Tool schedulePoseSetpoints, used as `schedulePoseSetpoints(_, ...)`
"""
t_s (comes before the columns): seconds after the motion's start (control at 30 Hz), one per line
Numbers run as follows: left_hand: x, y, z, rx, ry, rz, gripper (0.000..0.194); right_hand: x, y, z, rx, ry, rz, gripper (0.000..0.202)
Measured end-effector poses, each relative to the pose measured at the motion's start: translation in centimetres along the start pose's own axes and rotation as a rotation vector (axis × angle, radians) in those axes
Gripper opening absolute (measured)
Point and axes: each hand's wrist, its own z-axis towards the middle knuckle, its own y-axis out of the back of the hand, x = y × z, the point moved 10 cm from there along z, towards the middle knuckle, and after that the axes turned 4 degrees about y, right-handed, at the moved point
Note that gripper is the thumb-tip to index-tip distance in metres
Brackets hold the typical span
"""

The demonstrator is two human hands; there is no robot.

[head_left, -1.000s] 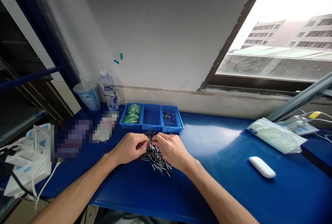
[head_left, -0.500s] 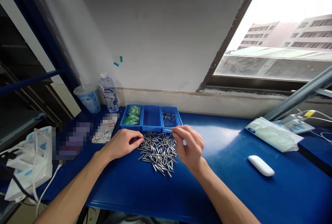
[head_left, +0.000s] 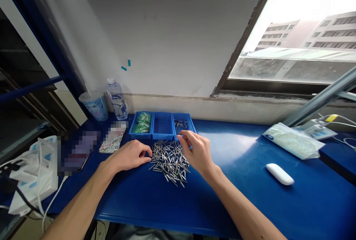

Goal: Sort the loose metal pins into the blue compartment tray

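Observation:
A heap of slim silvery metal pins (head_left: 171,164) lies on the blue table. My left hand (head_left: 130,155) rests at the heap's left edge, thumb and forefinger curved closely together; anything between their tips is too small to make out. Over the heap's upper right side, by the tray's front edge, is my right hand (head_left: 197,149). Its thumb and fingers are bent into a pinch, and I cannot see what they hold. Behind the heap stands a blue three-part tray (head_left: 162,136): green packets (head_left: 144,121) on the left, a faint thin piece in the middle, several thin pins (head_left: 180,124) on the right.
At the back left stand a lidded cup (head_left: 96,106) and a water bottle (head_left: 117,101). A patterned packet (head_left: 113,140) and white power strips (head_left: 46,169) with cables lie left. On the right are a white mouse (head_left: 279,174) and a tissue pack (head_left: 293,142).
My right hand has moved slightly left and down, and the pin that stuck out from its fingertips no longer shows. A faint thin piece now shows in the middle compartment. My left hand has barely shifted.

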Motion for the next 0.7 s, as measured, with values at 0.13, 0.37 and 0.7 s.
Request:
schedulePoseSetpoints(0.13, -0.4, 0.0, 0.0, -0.017, -0.016, 0.007, 0.014, 0.2, -1.4, -0.3, 0.104, 0.018, 0.034, 0.030)
schedulePoseSetpoints(0.37, -1.0, -0.1, -0.1, -0.037, -0.024, -0.038, 0.018, 2.7, -5.0, -1.6, 0.408, 0.170, 0.146, 0.036)
schedulePoseSetpoints(0.7, -2.7, -0.2, 0.1, -0.133, -0.101, -0.111, 0.008, 4.2, -6.8, -2.6, 0.477, 0.175, 0.074, 0.020)
